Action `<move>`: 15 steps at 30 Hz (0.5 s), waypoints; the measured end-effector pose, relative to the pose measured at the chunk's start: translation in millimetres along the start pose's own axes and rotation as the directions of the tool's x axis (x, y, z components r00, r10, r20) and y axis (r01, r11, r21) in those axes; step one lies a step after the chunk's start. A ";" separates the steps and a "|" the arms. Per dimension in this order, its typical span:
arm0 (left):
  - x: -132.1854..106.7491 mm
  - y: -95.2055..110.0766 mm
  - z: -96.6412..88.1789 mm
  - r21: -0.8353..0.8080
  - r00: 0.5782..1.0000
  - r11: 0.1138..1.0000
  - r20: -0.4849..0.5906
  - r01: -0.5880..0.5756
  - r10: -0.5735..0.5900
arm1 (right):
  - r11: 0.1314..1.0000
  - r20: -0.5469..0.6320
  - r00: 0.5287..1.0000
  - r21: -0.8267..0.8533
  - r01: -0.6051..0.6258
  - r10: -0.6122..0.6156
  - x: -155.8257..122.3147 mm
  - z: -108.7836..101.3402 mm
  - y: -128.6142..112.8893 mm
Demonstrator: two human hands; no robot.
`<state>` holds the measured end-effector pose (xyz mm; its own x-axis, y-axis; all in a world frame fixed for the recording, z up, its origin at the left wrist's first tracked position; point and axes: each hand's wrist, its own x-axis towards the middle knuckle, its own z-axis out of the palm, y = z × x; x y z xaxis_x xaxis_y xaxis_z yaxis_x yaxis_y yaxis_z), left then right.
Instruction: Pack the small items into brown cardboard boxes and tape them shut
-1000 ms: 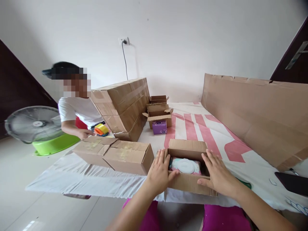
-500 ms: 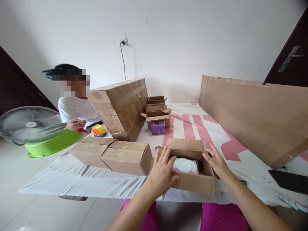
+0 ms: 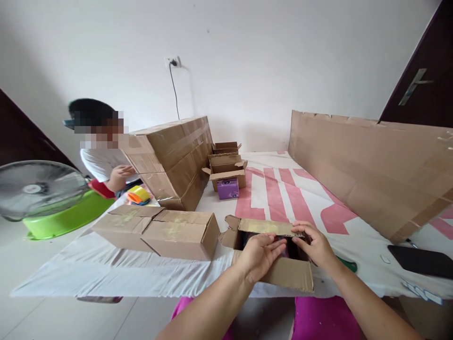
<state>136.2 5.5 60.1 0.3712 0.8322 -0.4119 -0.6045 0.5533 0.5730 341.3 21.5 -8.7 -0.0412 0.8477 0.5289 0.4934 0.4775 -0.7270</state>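
Note:
A small open cardboard box (image 3: 283, 276) stands at the near edge of the white and pink sheet. My left hand (image 3: 261, 254) and my right hand (image 3: 314, 243) are both over its opening, fingers curled on the far flap (image 3: 269, 227), which is folded down over the box. The left side flap (image 3: 230, 231) still sticks out. The pack inside is almost hidden by my hands and the flap.
Two sealed flat boxes (image 3: 159, 231) lie left of mine. Behind them stands a big taped carton stack (image 3: 173, 158), small open boxes (image 3: 226, 167) and a purple pack (image 3: 228, 188). A tall cardboard sheet (image 3: 371, 165) lines the right. A person (image 3: 106, 160) sits at left by a fan (image 3: 35, 189). A dark phone (image 3: 421, 259) lies right.
My hands moved from the box's sides to the far flap and pulled it down over the opening, covering the pack. The person at left raised a hand towards the carton stack.

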 end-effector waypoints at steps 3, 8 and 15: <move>3.3 -0.9 6.5 -0.015 0.998 1.000 -0.064 0.022 -0.023 | 1.000 0.009 1.000 -0.017 0.002 -0.002 0.3 0.4 -0.5; 2.2 0.2 5.4 0.005 0.997 0.999 -0.067 0.032 -0.032 | 0.998 0.008 1.000 -0.060 0.013 -0.013 0.6 -0.2 -2.9; -5.9 -2.9 -0.6 0.052 1.000 0.999 -0.024 0.006 -0.005 | 0.966 0.031 0.992 -0.222 0.130 -0.126 5.9 -4.0 -16.7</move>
<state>135.4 -1.0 60.5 0.3571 0.8283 -0.4318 -0.5649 0.5597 0.6063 336.3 17.6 8.3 -0.1295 0.7875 0.6026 0.6643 0.5201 -0.5369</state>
